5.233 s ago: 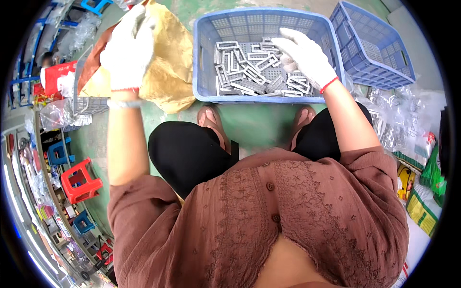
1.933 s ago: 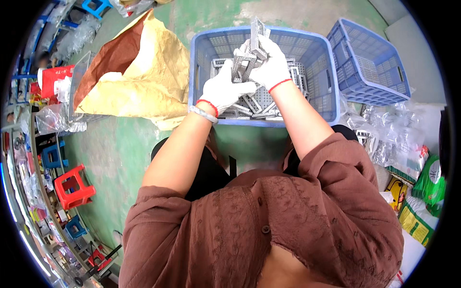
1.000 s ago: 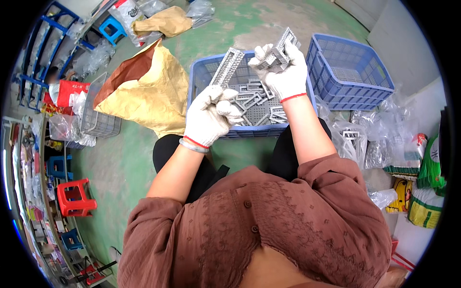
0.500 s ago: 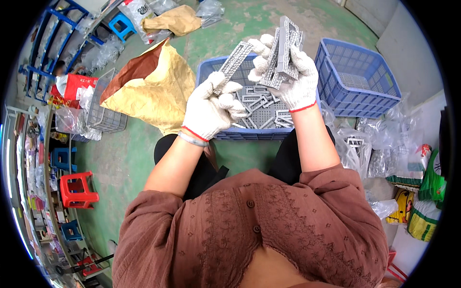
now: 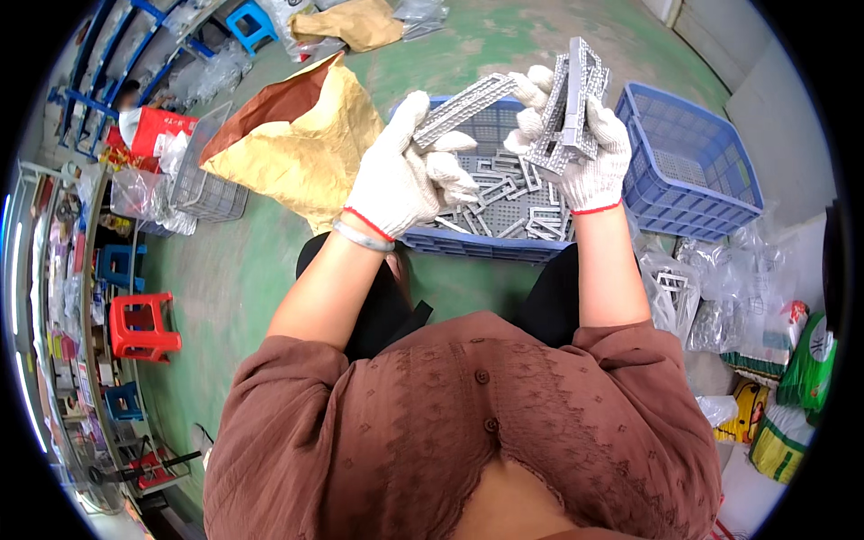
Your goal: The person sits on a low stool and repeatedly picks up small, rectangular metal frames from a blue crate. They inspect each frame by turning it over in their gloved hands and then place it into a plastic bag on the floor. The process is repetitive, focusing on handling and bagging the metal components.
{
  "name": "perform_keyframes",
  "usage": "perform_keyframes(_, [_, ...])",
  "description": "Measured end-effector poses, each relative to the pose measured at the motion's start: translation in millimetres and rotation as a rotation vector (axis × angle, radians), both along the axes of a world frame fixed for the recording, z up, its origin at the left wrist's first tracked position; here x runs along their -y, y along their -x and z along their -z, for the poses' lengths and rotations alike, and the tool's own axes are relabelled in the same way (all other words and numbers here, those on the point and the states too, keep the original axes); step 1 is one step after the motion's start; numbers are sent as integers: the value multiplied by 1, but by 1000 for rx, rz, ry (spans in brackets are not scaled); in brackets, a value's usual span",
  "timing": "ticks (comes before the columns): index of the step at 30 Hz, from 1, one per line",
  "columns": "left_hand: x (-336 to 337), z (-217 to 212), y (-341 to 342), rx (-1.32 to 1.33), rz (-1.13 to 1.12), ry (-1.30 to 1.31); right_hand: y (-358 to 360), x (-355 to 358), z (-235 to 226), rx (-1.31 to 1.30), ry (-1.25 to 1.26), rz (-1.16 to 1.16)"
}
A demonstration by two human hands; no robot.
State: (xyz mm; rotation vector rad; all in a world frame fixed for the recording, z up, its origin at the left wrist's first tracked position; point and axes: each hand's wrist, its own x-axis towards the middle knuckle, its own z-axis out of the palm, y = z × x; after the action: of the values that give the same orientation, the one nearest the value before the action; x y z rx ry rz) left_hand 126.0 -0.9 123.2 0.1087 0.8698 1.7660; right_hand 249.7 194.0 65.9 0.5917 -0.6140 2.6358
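A single flat grey plastic frame, long and ribbed (image 5: 463,110), is pinched at its lower end by the left hand in a white knit glove (image 5: 405,175). Its long axis runs up and to the right, the free end pointing toward the right hand in a matching white glove (image 5: 585,148). That hand is closed around an upright stack of the same grey plastic frames (image 5: 569,103), held on edge. The single frame's tip is near the stack but apart from it; the left hand is the lower of the two, and both are raised above the basket.

Below the hands, a blue perforated plastic basket (image 5: 486,243) is seen on the floor, with more loose grey frames (image 5: 504,193) lying in it. A second blue basket (image 5: 688,162) stands just beside it on the right, its contents not discernible. An open brown paper sack (image 5: 297,153) lies to the left.

The surface is a green painted floor (image 5: 234,270). Clear plastic bags (image 5: 720,306) are heaped at the right; a red plastic stool (image 5: 139,324) and blue shelving (image 5: 108,63) are noted at the left.
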Motion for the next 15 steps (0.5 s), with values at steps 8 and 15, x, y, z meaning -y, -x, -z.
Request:
perform_keyframes(8, [9, 7, 0, -293, 6, -41, 2, 2, 3, 1, -12, -32])
perform_keyframes(15, [13, 15, -4, -897, -81, 118, 5, 15, -1, 73, -29, 52])
